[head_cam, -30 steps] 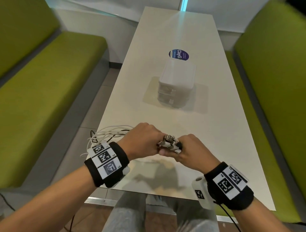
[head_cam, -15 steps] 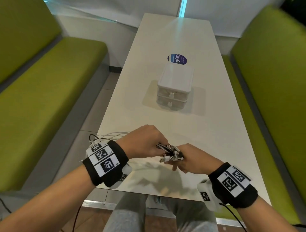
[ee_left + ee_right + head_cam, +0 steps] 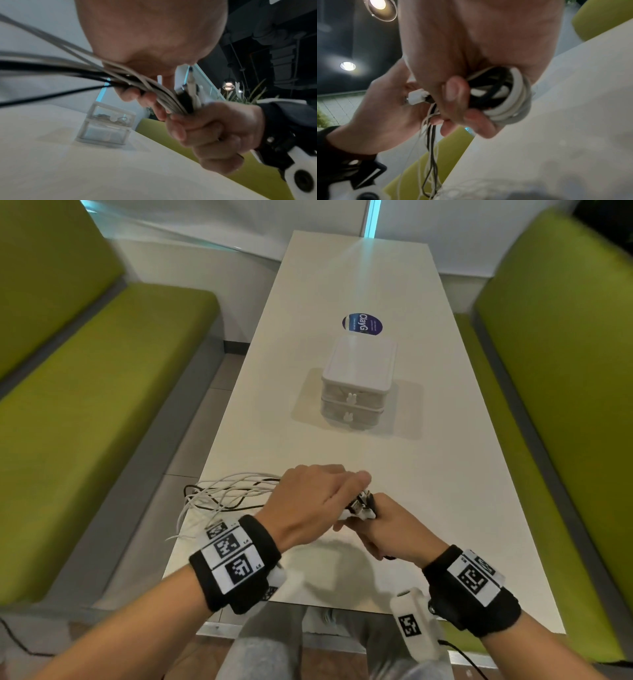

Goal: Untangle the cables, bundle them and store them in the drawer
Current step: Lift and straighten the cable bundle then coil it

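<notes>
White and black cables lie in loose loops at the table's near left edge and run into my hands. My left hand grips the gathered strands just behind their plugs. My right hand is curled round a coiled part of the cables, with a white connector sticking out beside its thumb. The two hands touch above the table's near middle. A small white two-drawer box stands further back with both drawers closed.
The long white table carries a round blue sticker behind the drawer box. Green benches run along both sides. Some cable loops hang over the table's left edge.
My left hand has slid over the top of the right hand, and the plugs now stick up between them. The head view has tilted slightly downward.
</notes>
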`<state>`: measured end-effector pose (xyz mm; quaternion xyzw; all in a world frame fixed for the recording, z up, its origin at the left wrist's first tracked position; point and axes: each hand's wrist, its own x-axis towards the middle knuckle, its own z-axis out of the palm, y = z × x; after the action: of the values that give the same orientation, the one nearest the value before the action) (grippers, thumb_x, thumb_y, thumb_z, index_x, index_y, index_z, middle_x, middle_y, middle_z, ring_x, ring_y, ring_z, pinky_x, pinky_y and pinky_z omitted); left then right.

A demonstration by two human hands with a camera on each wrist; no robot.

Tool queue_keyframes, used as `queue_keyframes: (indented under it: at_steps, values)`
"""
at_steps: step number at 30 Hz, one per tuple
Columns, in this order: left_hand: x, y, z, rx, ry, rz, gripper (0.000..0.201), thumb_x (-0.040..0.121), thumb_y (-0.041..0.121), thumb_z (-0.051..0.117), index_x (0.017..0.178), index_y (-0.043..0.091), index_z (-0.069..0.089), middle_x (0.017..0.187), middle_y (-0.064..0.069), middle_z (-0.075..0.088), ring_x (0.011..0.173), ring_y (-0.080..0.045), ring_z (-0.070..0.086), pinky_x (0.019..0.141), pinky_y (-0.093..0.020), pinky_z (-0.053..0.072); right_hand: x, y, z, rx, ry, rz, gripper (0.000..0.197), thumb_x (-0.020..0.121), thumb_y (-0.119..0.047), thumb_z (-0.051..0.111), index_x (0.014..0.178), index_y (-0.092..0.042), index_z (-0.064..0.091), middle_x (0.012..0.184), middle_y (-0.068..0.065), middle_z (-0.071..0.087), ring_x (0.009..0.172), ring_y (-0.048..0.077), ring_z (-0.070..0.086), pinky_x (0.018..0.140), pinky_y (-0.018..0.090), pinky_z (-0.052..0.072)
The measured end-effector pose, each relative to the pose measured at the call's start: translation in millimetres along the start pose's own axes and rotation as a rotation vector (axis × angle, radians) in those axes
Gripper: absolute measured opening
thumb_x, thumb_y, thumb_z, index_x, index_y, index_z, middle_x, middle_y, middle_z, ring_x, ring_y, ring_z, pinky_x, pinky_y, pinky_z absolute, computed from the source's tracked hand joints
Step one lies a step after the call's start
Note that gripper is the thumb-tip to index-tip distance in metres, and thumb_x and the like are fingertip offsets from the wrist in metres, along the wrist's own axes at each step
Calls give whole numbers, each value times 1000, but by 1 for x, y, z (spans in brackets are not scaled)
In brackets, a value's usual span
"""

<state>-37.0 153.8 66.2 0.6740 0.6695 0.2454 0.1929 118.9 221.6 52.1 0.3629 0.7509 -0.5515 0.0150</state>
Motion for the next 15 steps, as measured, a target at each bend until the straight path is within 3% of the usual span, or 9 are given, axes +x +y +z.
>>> queue_keyframes:
  at_steps: [2,5,8,10,13,15]
  values:
    - [4,5,8,-36,94,-41,86,90,68,-2,81,23,70,70,3,68,69,-12,61,72,-35,46,-1,-3,3,23,-4,10,22,97,-18,51,81,-13,66,38,-2,42,34,13,38,45,25,31]
    - [9,6,11,-94,184,-97,86,90,67,1,69,20,70,64,3,67,63,-14,59,70,-34,44,-4,-6,4,43,-32,52,18,95,-18,56,82,-10,65,37,-6,44,33,11,39,43,23,32]
    - [9,7,15,-62,163,-120,91,87,70,-3,64,16,67,59,-1,64,59,-18,58,68,-39,44,-6,-7,7,42,-65,82,15,93,-18,59,87,-5,63,39,-4,45,34,14,43,44,25,35]
    - [8,8,16,-36,167,-134,93,87,71,-4,63,13,65,58,-4,63,59,-22,57,67,-41,44,-5,-6,9,25,-93,75,17,92,-17,59,87,-1,61,41,-3,48,37,17,50,51,29,40]
    - [7,11,18,68,162,-109,89,88,67,-4,63,12,61,59,-4,60,58,-24,54,64,-41,43,-2,-5,8,19,-120,80,21,90,-10,56,69,-9,55,44,-7,53,49,24,60,64,33,46]
    - [6,12,18,123,159,-93,82,90,61,-2,62,12,58,59,-4,58,57,-25,52,61,-40,42,0,-6,6,16,-136,86,27,91,-15,57,65,-13,52,50,0,57,57,22,67,68,30,46]
